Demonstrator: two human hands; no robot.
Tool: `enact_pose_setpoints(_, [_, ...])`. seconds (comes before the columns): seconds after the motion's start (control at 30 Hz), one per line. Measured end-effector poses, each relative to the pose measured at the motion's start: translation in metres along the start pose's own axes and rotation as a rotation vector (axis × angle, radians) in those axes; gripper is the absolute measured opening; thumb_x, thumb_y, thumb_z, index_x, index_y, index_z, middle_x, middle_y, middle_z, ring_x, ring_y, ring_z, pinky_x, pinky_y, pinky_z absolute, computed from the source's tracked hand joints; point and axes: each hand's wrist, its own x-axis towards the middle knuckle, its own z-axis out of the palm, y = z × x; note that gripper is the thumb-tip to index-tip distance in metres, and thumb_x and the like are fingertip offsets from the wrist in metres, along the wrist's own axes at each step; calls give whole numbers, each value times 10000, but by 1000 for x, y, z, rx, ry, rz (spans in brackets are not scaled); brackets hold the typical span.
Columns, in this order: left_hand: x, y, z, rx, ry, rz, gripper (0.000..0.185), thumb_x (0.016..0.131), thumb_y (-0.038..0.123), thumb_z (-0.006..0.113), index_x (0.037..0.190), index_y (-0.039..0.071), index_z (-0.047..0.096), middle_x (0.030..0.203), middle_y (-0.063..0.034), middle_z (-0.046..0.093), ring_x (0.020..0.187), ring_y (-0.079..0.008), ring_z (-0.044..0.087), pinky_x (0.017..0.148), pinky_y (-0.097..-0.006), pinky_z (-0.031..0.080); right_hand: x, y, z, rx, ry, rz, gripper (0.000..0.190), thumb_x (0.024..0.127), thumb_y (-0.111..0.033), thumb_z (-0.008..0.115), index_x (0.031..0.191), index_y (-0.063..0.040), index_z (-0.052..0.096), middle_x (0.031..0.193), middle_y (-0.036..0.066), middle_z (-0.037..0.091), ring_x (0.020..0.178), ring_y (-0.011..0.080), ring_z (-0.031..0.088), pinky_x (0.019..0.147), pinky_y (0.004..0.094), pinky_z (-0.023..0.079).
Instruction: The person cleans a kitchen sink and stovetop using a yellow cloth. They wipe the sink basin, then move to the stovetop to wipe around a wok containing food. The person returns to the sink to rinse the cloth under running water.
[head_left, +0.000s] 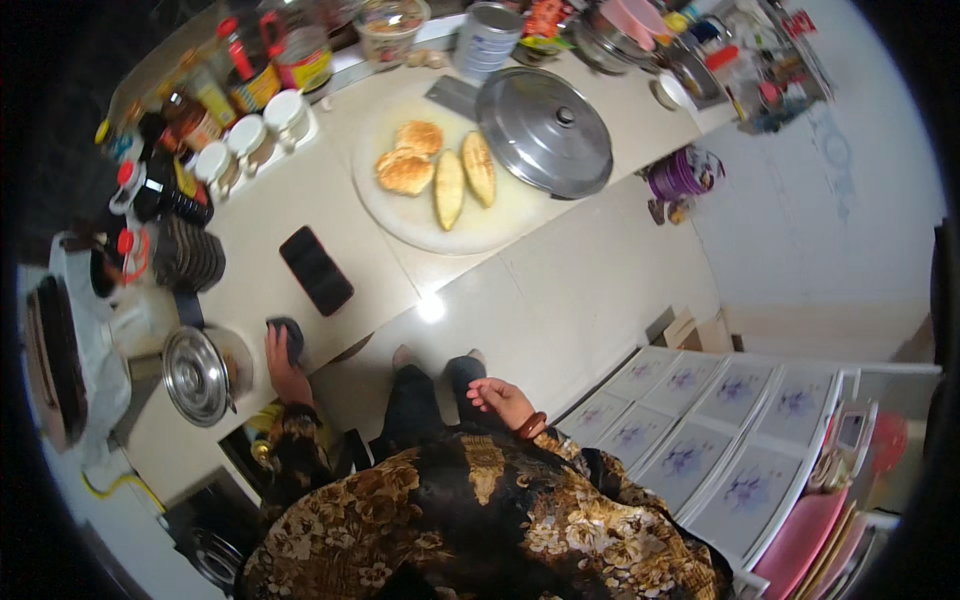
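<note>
My left hand (279, 365) rests on a dark rounded object (287, 339), perhaps a cloth or sponge, near the counter's front edge; whether the fingers grip it is unclear. My right hand (501, 401) hangs over the floor in front of my body, fingers curled loosely, touching nothing. A dark smartphone (316, 271) lies on the counter beyond my left hand. On a round white cutting board (375, 202) lie two browned flatbreads (409, 161) and two long yellow pieces of food (450, 190). A metal pot lid (545, 133) covers the board's right part, beside a cleaver blade (452, 97).
Sauce bottles (187, 120) and white-lidded seasoning jars (250, 140) line the counter's back. A metal-lidded container (196, 375) stands left of my left hand. At right are a white drawer unit (705, 435) and a purple basket (670, 176) on the floor.
</note>
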Motion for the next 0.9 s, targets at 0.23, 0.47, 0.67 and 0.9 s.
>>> enact_pose_setpoints(0.23, [-55,76,23,-913,-301,-511,359,966,115,440,1311,23,478,1349,-171,468,1211,-303,486,975,-411,434,0,-3,-74,96,28,-66,277,988,-188,444,1187,-29,552,1062,49,629,905,92,584,801,221,467])
enact_pose_setpoints(0.47, [-1,298,109,-1454,-568,-664,445,986,247,449,1379,44,399,1379,-86,466,1181,-223,507,971,-360,419,1,-49,-184,69,41,-218,289,983,-196,448,1178,-12,555,1057,63,629,921,130,601,806,253,488])
enact_pose_setpoints(0.67, [33,499,204,-1827,-927,-701,446,1006,301,379,1368,43,409,1368,-73,481,1195,-240,494,1032,-390,377,-36,-81,-318,251,223,-302,285,973,-197,462,1157,-7,569,1034,66,645,893,133,603,816,277,495])
enact_pose_setpoints(0.9, [25,664,304,-1887,-1273,-899,515,994,374,368,1371,25,386,1357,-125,478,1227,-301,463,1084,-463,314,-90,-110,-443,371,432,-365,275,950,-221,504,1132,-33,589,1028,53,647,883,110,587,801,259,468])
